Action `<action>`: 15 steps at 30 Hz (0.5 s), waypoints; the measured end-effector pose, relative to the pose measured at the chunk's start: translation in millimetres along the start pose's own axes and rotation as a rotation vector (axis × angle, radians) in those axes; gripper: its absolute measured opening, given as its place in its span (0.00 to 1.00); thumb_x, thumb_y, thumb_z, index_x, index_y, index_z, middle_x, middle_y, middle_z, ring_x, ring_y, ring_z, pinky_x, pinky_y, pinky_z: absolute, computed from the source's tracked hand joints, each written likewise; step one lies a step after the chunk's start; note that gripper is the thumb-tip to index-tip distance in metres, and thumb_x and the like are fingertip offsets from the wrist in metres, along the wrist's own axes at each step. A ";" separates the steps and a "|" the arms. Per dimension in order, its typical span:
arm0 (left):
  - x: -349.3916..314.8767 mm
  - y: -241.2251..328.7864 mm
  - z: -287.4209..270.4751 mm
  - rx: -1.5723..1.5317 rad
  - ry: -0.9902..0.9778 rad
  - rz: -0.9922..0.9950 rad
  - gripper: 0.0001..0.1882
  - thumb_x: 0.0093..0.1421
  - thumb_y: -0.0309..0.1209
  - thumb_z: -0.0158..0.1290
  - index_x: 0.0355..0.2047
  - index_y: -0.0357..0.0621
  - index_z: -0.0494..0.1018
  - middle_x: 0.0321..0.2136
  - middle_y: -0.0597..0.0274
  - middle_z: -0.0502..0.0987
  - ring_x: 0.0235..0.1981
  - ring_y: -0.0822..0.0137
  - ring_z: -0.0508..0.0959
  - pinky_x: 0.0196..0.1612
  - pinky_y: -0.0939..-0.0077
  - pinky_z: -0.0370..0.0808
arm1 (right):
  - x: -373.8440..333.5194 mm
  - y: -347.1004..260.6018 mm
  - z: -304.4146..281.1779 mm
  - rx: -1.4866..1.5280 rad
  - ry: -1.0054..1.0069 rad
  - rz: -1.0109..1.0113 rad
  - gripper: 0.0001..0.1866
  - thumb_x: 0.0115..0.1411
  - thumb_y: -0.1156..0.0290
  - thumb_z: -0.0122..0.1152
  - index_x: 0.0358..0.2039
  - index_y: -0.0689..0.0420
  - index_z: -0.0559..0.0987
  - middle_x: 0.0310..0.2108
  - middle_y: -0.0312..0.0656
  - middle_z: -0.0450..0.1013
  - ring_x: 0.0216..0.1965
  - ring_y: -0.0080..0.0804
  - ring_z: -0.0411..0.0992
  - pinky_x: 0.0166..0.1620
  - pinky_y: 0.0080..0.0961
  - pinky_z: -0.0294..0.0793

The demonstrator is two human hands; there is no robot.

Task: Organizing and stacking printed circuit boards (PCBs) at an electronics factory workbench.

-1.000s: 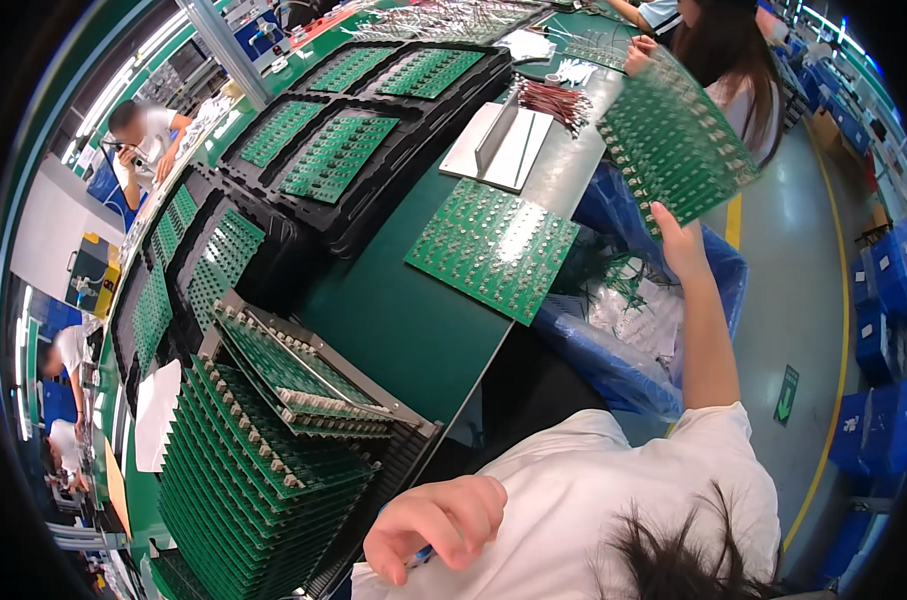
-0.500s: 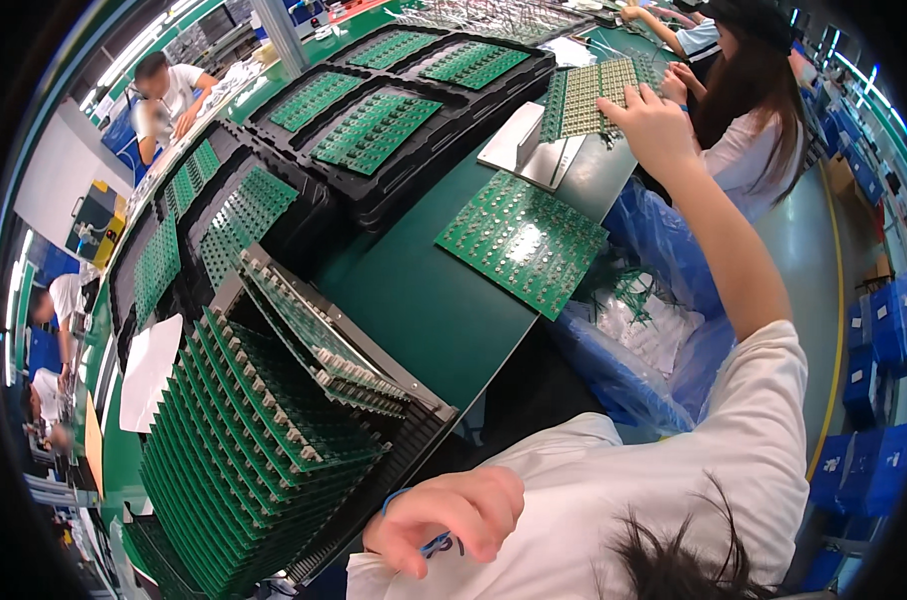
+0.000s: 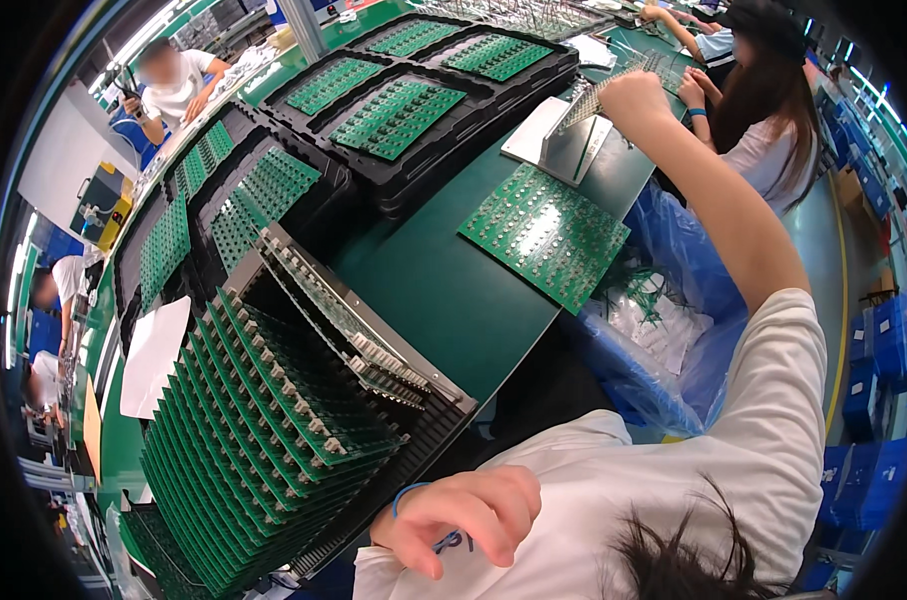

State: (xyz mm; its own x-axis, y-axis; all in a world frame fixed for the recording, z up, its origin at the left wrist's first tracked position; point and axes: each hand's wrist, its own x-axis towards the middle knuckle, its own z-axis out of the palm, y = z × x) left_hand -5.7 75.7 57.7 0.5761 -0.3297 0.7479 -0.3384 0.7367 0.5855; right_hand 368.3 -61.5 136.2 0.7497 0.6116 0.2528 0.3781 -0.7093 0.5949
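Observation:
My right hand (image 3: pixel 636 103) is closed at the edge of a circuit board (image 3: pixel 580 108), which now shows only as a narrow tilted strip beside an upright metal plate fixture (image 3: pixel 574 150). The hand hides much of that board. Nearer to me, a green circuit board (image 3: pixel 546 235) lies flat on the table, overhanging its edge. My left hand (image 3: pixel 471 512), with a blue band at its wrist, hovers before my shirt. Its fingers are loosely curled, thumb apart, with nothing between them. Beside it stands a rack (image 3: pixel 439 400) with many upright green boards (image 3: pixel 264 420).
Black trays (image 3: pixel 374 185) holding green boards cover the far left of the green table (image 3: pixel 434 300). A blue plastic-lined bin (image 3: pixel 674 350) with scraps stands below the table edge. A co-worker (image 3: pixel 764 120) sits close at the right; others are farther left.
The board in my right hand has tipped from showing its broad face to nearly edge-on, and my fingers have curled in. My left hand stays loosely curled. The whole view has shifted slightly.

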 end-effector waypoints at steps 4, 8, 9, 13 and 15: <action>-0.1 1.8 -0.5 0.009 0.009 -0.015 0.24 0.57 0.50 0.43 0.36 0.39 0.70 0.31 0.57 0.69 0.32 0.60 0.65 0.39 0.66 0.61 | -0.2 -2.1 -10.9 -0.008 -0.010 -0.015 0.07 0.45 0.72 0.57 0.26 0.57 0.81 0.28 0.43 0.76 0.33 0.39 0.75 0.35 0.44 0.73; 1.7 2.8 -0.5 0.016 0.004 -0.032 0.24 0.57 0.50 0.43 0.35 0.39 0.71 0.31 0.57 0.69 0.32 0.60 0.65 0.38 0.66 0.61 | 0.9 -2.2 -5.0 -0.088 0.103 -0.033 0.04 0.42 0.68 0.59 0.18 0.52 0.80 0.20 0.37 0.74 0.26 0.35 0.74 0.26 0.27 0.71; 1.4 2.6 -0.1 0.014 0.003 -0.034 0.24 0.57 0.50 0.43 0.35 0.39 0.71 0.31 0.57 0.69 0.32 0.60 0.65 0.38 0.66 0.61 | 1.6 -3.4 -7.3 -0.091 0.081 -0.041 0.04 0.42 0.69 0.58 0.18 0.52 0.80 0.20 0.37 0.74 0.26 0.35 0.74 0.26 0.28 0.71; 0.3 3.3 1.2 0.000 0.027 -0.050 0.19 0.55 0.45 0.45 0.35 0.43 0.71 0.32 0.58 0.71 0.32 0.62 0.65 0.36 0.67 0.57 | 2.8 -11.1 -36.4 -0.106 -0.145 -0.099 0.10 0.46 0.70 0.57 0.31 0.56 0.80 0.32 0.43 0.76 0.35 0.40 0.75 0.37 0.48 0.72; 0.1 4.2 1.3 0.005 0.030 -0.061 0.19 0.55 0.45 0.45 0.35 0.43 0.71 0.32 0.58 0.71 0.32 0.62 0.65 0.36 0.67 0.57 | 8.8 -15.0 -37.1 -0.132 -0.128 -0.092 0.11 0.47 0.69 0.56 0.31 0.55 0.80 0.33 0.43 0.76 0.35 0.40 0.75 0.37 0.50 0.71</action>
State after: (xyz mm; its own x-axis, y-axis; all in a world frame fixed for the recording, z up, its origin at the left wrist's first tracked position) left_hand -8.0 77.9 60.6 0.6179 -0.3563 0.7009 -0.3055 0.7126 0.6316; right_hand 349.0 -32.5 157.8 0.7811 0.6165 0.0989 0.3800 -0.5951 0.7081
